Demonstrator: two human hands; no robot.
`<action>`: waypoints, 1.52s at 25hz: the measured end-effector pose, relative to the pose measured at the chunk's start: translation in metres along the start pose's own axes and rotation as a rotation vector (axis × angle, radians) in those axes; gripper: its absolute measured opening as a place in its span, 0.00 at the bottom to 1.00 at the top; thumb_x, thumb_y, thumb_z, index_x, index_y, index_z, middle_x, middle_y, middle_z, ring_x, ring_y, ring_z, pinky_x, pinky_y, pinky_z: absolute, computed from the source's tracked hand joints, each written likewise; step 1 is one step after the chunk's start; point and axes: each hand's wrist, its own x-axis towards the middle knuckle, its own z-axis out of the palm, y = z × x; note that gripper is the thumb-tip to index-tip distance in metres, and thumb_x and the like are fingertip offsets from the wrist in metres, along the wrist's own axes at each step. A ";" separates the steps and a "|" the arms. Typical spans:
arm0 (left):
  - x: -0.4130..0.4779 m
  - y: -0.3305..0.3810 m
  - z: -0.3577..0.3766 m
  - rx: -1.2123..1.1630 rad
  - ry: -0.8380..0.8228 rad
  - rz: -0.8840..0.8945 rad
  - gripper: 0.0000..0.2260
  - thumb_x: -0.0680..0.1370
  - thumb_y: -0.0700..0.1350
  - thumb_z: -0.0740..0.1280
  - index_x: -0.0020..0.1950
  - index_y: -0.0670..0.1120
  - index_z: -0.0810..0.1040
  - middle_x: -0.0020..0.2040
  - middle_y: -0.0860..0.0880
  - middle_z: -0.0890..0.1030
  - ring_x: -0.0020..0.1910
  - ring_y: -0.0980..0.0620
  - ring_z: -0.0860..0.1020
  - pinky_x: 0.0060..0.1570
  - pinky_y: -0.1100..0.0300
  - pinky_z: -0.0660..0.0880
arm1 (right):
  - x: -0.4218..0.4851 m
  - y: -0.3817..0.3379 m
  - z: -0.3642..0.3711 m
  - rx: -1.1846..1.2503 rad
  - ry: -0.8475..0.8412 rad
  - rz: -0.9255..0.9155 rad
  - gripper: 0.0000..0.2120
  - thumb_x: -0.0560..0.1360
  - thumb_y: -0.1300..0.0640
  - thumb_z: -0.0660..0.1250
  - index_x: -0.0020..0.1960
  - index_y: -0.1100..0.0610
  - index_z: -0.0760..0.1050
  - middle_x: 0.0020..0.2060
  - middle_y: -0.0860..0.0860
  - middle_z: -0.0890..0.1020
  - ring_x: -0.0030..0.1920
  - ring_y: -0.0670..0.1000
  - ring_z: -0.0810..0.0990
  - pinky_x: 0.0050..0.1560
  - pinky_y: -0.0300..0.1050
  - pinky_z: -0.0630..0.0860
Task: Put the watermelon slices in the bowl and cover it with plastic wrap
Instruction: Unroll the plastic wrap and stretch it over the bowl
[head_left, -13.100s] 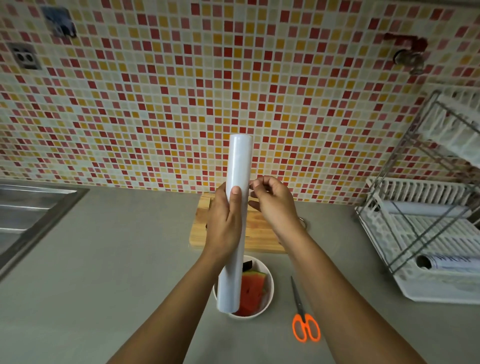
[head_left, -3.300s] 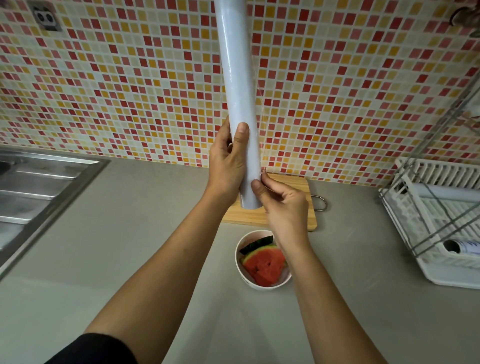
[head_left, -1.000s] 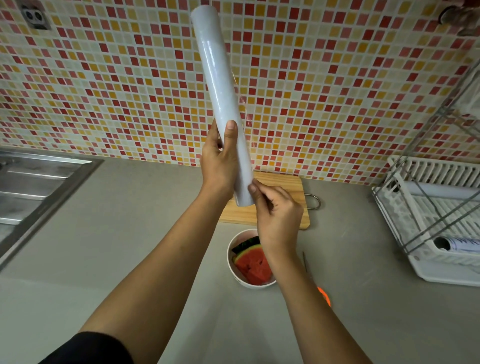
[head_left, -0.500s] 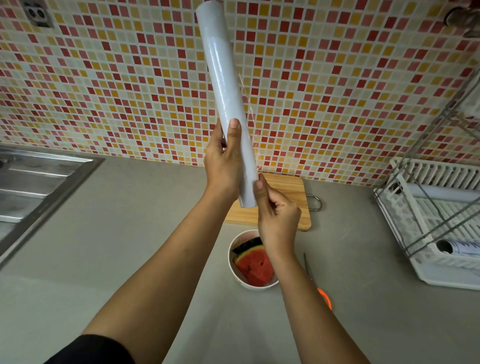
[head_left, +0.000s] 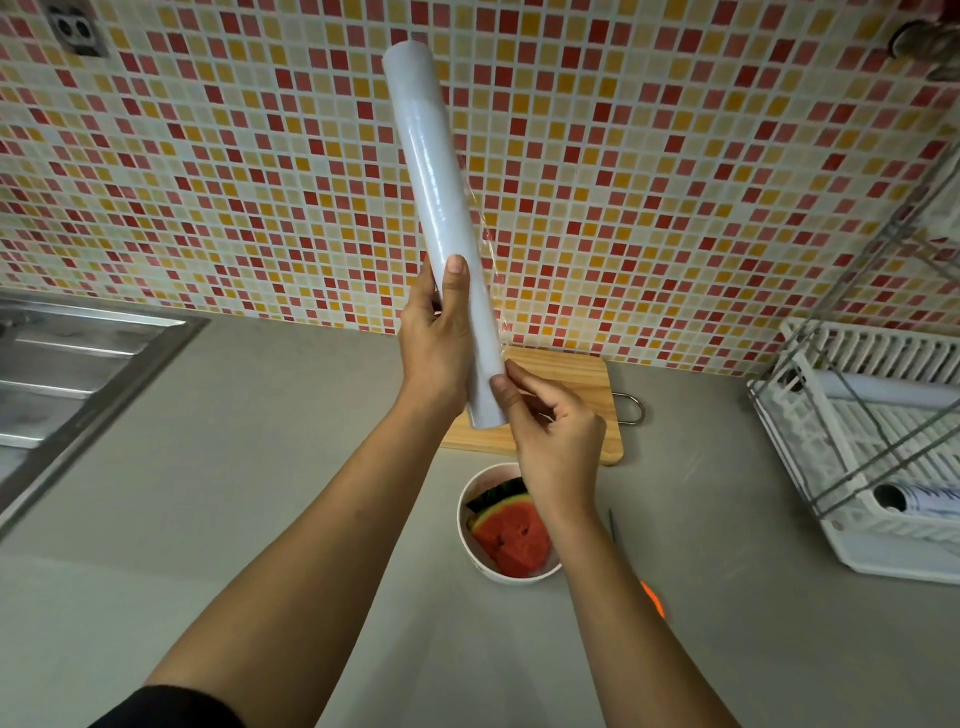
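Left hand (head_left: 436, 338): wrapped round the roll (head_left: 441, 208), which stands upright at frame centre.
Right hand (head_left: 556, 431): thumb and fingers pinching the film (head_left: 487, 244) edge by the roll's lower end.
Slices (head_left: 514, 535): in the bowl (head_left: 462, 519), lower centre, uncovered, below my right wrist.
Risk: the film may tear or cling to itself if I pull crooked; the roll may slip.
Around: board (head_left: 571, 384) behind the bowl, scissors (head_left: 652, 597) half hidden by my right arm, rack (head_left: 857, 467) at right, sink (head_left: 78, 374) at left, grey tabletop (head_left: 260, 441).
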 end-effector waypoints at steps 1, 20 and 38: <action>0.000 -0.001 0.000 0.006 0.005 0.006 0.15 0.79 0.58 0.60 0.59 0.51 0.73 0.48 0.45 0.78 0.44 0.50 0.81 0.43 0.54 0.81 | 0.000 0.001 0.001 -0.017 0.018 -0.020 0.15 0.71 0.49 0.69 0.52 0.57 0.82 0.42 0.47 0.85 0.41 0.40 0.81 0.39 0.33 0.76; -0.003 -0.009 -0.001 -0.082 0.052 -0.060 0.16 0.78 0.59 0.60 0.59 0.52 0.74 0.42 0.51 0.79 0.42 0.53 0.81 0.43 0.56 0.80 | 0.008 0.004 0.000 0.068 -0.204 0.147 0.29 0.66 0.38 0.67 0.62 0.52 0.75 0.46 0.30 0.79 0.48 0.34 0.79 0.44 0.28 0.75; -0.007 -0.012 -0.004 -0.093 0.012 -0.047 0.19 0.78 0.59 0.60 0.64 0.49 0.72 0.44 0.50 0.79 0.41 0.54 0.80 0.40 0.59 0.78 | 0.003 -0.001 0.004 -0.063 -0.073 -0.039 0.14 0.72 0.50 0.69 0.52 0.57 0.82 0.36 0.43 0.83 0.33 0.37 0.78 0.32 0.27 0.70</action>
